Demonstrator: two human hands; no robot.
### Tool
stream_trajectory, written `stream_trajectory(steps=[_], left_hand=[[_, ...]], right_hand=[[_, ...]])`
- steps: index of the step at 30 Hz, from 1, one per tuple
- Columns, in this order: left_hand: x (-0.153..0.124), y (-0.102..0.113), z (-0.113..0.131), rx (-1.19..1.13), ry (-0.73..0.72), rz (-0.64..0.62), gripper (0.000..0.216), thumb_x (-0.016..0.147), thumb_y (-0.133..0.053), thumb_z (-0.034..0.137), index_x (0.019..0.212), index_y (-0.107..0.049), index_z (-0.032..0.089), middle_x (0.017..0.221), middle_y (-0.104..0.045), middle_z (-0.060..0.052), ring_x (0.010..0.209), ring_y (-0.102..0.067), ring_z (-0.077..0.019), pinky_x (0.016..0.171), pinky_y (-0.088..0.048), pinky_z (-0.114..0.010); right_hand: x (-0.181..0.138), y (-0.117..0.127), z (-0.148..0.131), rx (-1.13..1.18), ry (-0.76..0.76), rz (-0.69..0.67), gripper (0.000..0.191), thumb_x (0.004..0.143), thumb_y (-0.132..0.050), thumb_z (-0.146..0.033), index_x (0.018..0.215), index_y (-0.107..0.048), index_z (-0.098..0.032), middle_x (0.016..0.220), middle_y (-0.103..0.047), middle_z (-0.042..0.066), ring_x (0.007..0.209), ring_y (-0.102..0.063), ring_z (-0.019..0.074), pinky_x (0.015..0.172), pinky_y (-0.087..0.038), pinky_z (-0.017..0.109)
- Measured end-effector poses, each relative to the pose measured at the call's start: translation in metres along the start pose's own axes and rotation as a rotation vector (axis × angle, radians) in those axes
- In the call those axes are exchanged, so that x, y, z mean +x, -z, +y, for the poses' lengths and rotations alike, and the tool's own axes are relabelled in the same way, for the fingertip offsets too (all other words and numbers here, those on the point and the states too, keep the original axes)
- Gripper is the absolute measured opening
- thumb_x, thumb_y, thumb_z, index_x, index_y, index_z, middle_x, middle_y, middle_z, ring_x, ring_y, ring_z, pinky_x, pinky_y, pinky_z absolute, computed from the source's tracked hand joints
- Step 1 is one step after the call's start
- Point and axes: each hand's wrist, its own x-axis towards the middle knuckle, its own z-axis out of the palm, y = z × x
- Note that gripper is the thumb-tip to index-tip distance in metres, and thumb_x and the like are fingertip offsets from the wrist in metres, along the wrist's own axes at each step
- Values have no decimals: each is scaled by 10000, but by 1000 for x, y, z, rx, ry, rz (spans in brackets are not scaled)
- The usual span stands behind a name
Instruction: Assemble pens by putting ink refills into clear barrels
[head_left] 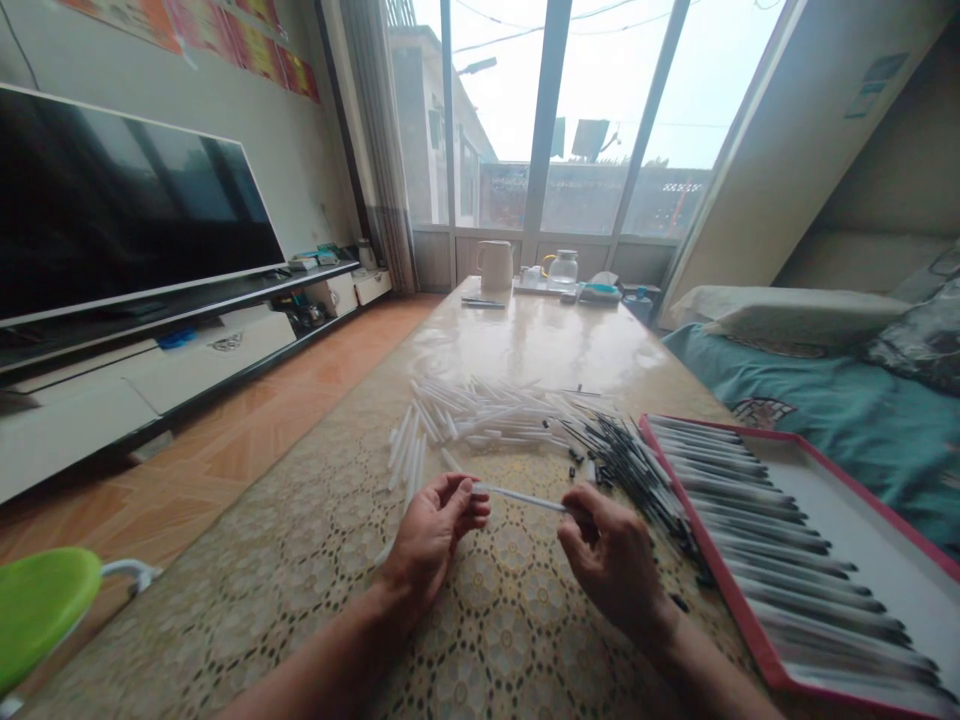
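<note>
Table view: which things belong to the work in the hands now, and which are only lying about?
In use: left hand and right hand hold one white pen tube; pile of white tubes; black refills; red-edged box of finished pens.

Lying about: white jug, glass teapot, television, green stool.

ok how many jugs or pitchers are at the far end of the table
2. A white pitcher stands at the far end of the table, left of a glass jug with a yellow handle on a tray. Others may be hidden behind.
</note>
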Motion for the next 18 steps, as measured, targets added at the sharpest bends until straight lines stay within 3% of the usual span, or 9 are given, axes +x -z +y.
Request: stream_trajectory(steps=[6, 11, 18], left_hand=[[-2, -1, -2, 85, -4, -88, 291, 691, -729, 344, 826, -579, 134, 666, -643, -8, 548, -590, -98, 529, -451, -212], [-3, 1, -2, 118, -24, -126, 289, 716, -700, 366, 836, -545, 153, 619, -614, 17, 487, -535, -77, 460, -379, -187], [-6, 1, -5, 224, -61, -209, 250, 759, -660, 353, 849, -533, 157, 632, -626, -1, 505, -551, -96, 457, -375, -201]], right_hand=[[0, 0, -3, 0, 37, -50, 81, 771, -450, -180, 698, -476, -202, 545, -437, -48, 486, -432, 106, 516, -301, 224], [5, 2, 2, -84, 207, -199, 189, 900, -435, -286, 830, -584, -191, 649, -611, 10, 564, -543, 125, 562, -321, 229], [9, 9, -2, -286, 374, -222, 199, 921, -455, -282, 782, -573, -202, 678, -624, 28, 610, -540, 144, 576, -302, 271]])
